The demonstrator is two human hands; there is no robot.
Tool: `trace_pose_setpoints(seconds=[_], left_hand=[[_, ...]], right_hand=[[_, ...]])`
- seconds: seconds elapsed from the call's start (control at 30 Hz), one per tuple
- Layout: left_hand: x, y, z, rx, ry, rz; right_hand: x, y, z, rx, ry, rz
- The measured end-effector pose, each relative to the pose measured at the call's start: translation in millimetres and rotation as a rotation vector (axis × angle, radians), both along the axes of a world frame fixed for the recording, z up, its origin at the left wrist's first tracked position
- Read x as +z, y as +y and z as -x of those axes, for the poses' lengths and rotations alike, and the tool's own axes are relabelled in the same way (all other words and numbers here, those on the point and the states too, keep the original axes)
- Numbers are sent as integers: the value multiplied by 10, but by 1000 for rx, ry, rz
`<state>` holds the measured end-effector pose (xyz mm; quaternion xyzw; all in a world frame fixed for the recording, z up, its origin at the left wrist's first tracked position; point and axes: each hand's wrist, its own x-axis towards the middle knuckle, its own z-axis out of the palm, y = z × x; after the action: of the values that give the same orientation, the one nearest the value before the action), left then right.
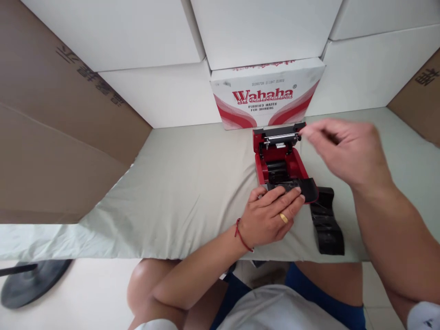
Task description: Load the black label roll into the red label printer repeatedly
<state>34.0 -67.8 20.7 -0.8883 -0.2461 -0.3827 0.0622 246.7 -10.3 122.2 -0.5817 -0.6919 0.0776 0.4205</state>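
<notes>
A small red and black label printer stands open on the cloth, with a metal-barred roller in its raised rear part and black film inside. My left hand lies palm down over its front flap, thumb at the left edge and fingers together on the black surface, holding it down. Slightly blurred, my right hand is closed in a pinch beside the upper right corner, by the roller's end. Its fingertips hide whatever may be between them. A wavy black strip of film lies on the cloth right of the printer.
A Wahaha water carton stands directly behind the printer, against stacked white boxes. Brown cardboard rises at the left, and more cardboard at the right. The pale green cloth hangs over the table's near edge.
</notes>
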Motion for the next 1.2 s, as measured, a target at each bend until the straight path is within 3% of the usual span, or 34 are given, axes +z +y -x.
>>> trace_pose_setpoints(seconds=[0.03,0.1,0.23,0.47,0.63,0.73,0.87,1.1,1.2], left_hand=[[5,-7,-3,4,20,-12],[12,-18,-6,15,48,-32],[10,-28,-3,32,91,-55],[10,-20,-12,-28,36,-9],[-2,9,5,-50,-5,26],[-28,24,35,-62,3,26],[-48,16,52,-62,13,14],[14,-109,16,-5,97,75],[64,-154,82,-61,-4,115]], right_hand=[[-27,37,-39,-78,29,-93],[-129,157,-78,-92,17,-165],[-343,331,-49,124,-18,-101],[-372,-113,-91,190,-25,-175],[-641,-368,-251,368,4,-174],[-764,-420,-283,402,83,-86],[-777,-434,-283,399,73,-33],[-918,-439,-252,408,72,-155],[-981,-453,-219,409,76,-202]])
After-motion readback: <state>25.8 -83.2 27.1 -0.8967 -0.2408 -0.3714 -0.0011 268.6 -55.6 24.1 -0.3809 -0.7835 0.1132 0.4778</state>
